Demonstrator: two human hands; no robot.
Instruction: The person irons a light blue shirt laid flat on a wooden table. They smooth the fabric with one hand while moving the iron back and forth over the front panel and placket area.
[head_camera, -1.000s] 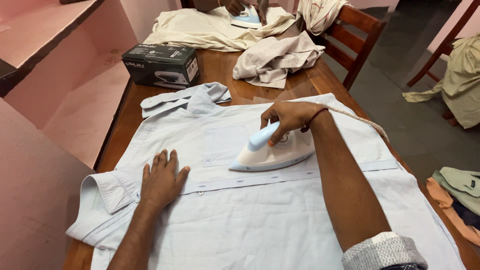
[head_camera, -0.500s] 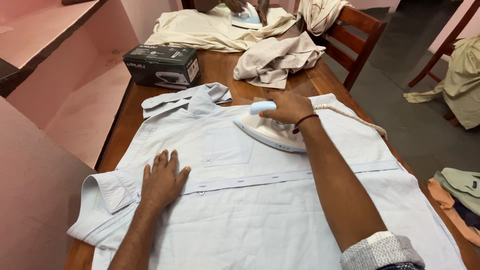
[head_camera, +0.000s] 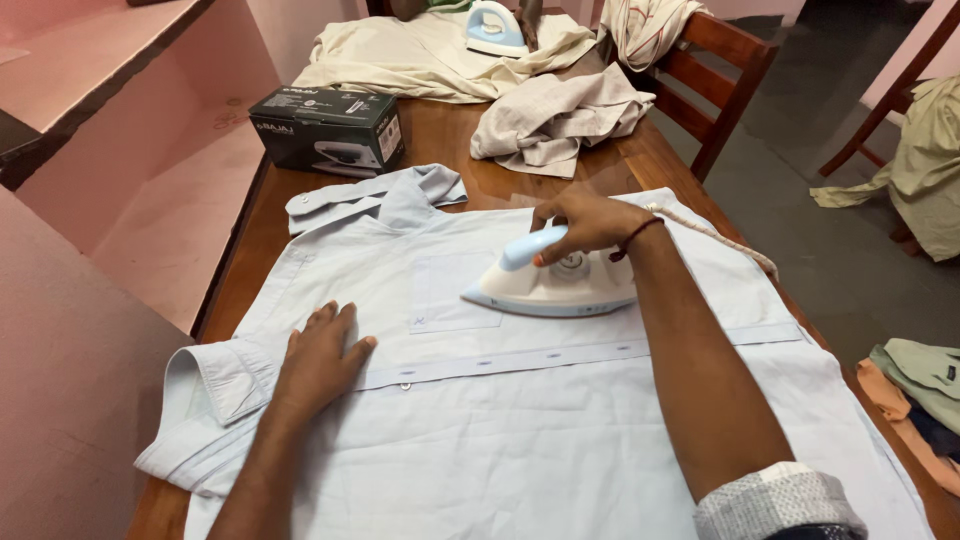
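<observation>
Iron (head_camera: 560, 288) gripped by right hand (head_camera: 585, 222), left hand (head_camera: 320, 355) flat on shirt (head_camera: 500, 440)

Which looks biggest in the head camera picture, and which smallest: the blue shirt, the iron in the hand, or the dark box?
1. Light blue shirt, by far the biggest.
2 and 3. Iron in the right hand and dark box look about alike; the box lies farther away, so ranking them is unsure.
</observation>
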